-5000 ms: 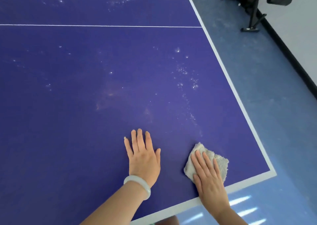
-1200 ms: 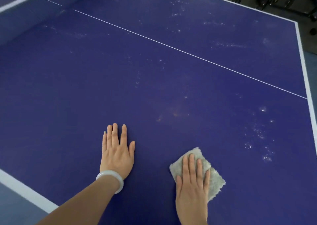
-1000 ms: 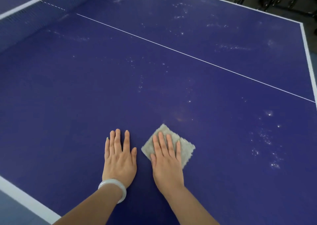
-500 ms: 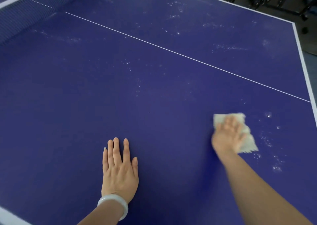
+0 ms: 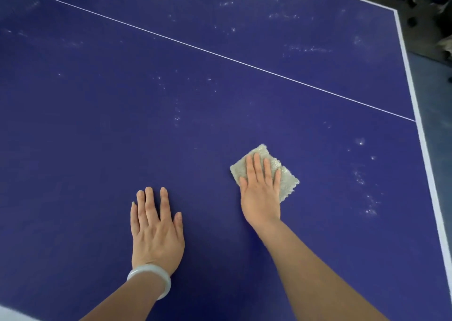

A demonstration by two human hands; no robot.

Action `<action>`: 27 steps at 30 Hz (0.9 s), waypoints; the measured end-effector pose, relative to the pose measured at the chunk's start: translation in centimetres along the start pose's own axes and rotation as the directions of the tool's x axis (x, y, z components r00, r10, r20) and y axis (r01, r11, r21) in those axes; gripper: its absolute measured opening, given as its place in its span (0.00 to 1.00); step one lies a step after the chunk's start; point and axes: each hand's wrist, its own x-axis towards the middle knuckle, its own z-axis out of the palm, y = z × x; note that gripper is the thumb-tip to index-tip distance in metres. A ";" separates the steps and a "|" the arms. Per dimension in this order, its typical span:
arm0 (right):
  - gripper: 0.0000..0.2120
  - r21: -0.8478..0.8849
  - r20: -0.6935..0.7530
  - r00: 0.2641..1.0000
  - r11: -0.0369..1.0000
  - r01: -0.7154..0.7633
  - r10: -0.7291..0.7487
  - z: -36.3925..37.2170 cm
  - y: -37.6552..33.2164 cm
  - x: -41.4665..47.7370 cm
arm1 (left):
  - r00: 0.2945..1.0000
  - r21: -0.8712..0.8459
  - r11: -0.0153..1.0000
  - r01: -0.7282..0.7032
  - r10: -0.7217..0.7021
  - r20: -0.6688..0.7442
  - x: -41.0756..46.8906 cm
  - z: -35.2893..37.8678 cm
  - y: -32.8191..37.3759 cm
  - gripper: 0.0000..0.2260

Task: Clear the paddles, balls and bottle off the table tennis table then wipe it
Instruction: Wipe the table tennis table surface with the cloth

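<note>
Beige, nubbly cloth (image 5: 286, 180), soft and folded into a small pad, lies flat on the blue tabletop (image 5: 97, 130), right of centre and short of the thin white centre line (image 5: 244, 62).

Head view: the right grip (image 5: 260, 193) lies on top of the cloth, fingers straight and together, palm down. It presses rather than clutches, nothing curled round the fabric. The cloth's far corner and right edge stick out past the fingers. The left grip (image 5: 156, 232) is released, spread flat on bare tabletop well to the left of the cloth, holding nothing, a pale bangle (image 5: 151, 278) on the wrist.

Handling, as a guess: the cloth is light and limp, no stiffness, so it will bunch or fold if pushed from one edge. Best hold is a flat palm over the middle, weight downward, dragging it along. The tabletop looks smooth and hard, so it should slide easily.

White specks (image 5: 368, 199) are scattered to the right near the white border (image 5: 424, 149), and more lie beyond the centre line. Wiping looks partway done.
</note>
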 end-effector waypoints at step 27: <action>0.27 0.114 0.017 0.927 0.920 -0.374 0.375 -0.9 11.8 -12.5 | 0.996 -0.223 0.971 0.083 -0.077 0.036 0.0 -1.2 0.5 0.26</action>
